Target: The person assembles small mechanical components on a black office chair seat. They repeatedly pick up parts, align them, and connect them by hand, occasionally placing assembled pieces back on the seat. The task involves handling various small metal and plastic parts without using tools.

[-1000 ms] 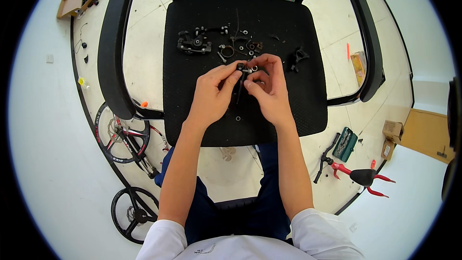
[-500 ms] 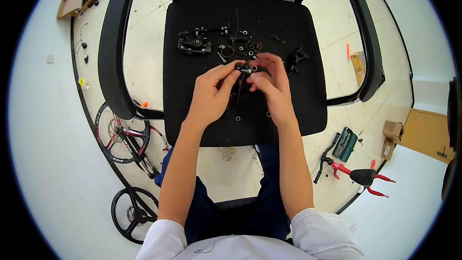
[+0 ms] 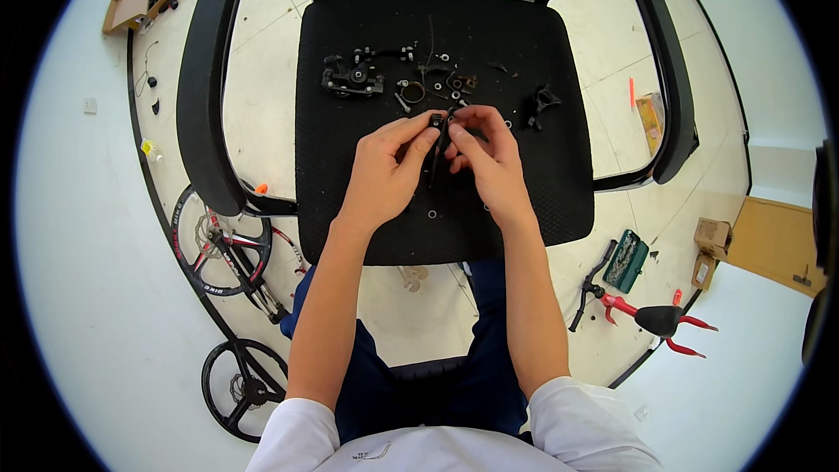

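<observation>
My left hand (image 3: pixel 382 173) pinches a slim black lever-like part (image 3: pixel 434 160) between thumb and forefinger, above the middle of the black chair seat (image 3: pixel 358 240). My right hand (image 3: pixel 496 168) closes its thumb and forefinger against the top of the same part; its other fingers curl behind. The fingertips hide much of the joint. Beyond the hands lie a black brake caliper (image 3: pixel 353 79), a silver bolt (image 3: pixel 402 102), a metal ring (image 3: pixel 412 93) and several small nuts and washers. A black bracket-like piece (image 3: pixel 542 107) rests to the right. One washer (image 3: pixel 433 214) lies nearer to me.
Armrests (image 3: pixel 210 79) flank the seat on both sides. On the floor at left are a bicycle wheel (image 3: pixel 185 258) and a black spoked wheel (image 3: pixel 206 385). At right lie a green toolbox (image 3: pixel 626 262), a red frame with a black saddle (image 3: pixel 657 322) and cardboard boxes (image 3: pixel 714 237).
My right hand has drawn inward and its fingers have closed round the top of the part. The silver bolt and ring seen between the hands before are now hidden. My left hand keeps its hold.
</observation>
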Action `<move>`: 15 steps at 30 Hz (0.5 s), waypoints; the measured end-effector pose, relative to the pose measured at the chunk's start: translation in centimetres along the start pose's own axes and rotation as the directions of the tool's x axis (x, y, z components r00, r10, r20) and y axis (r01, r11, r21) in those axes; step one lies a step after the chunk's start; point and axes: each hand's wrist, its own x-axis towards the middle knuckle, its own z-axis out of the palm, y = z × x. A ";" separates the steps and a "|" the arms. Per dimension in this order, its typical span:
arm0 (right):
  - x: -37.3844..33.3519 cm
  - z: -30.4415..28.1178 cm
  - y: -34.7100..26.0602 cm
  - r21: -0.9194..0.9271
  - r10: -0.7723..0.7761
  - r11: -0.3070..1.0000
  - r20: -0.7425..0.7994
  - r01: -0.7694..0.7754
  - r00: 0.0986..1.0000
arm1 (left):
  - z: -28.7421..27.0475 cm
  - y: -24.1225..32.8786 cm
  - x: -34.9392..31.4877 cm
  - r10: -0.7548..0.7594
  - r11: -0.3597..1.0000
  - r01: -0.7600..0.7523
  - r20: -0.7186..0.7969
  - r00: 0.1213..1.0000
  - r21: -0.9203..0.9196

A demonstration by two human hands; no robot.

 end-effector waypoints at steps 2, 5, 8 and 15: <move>0.2 -0.2 0.4 -0.215 -0.066 0.975 -0.034 0.057 0.997 | 0.2 -0.4 0.0 -0.015 1.000 0.014 -0.041 0.999 -0.012; -0.2 -0.5 0.3 -0.643 -0.294 0.736 -0.024 0.210 0.955 | 0.0 -0.8 0.1 -0.064 0.991 0.047 -0.129 0.990 -0.126; -0.4 -1.0 0.7 -0.870 -0.462 0.400 0.079 0.287 0.883 | -0.7 -0.2 0.4 -0.120 0.965 0.068 -0.195 0.973 -0.254; 0.1 0.0 1.0 -0.877 -0.369 0.431 0.044 0.213 0.928 | -1.7 -0.2 0.5 -0.215 0.932 0.138 -0.203 0.955 -0.335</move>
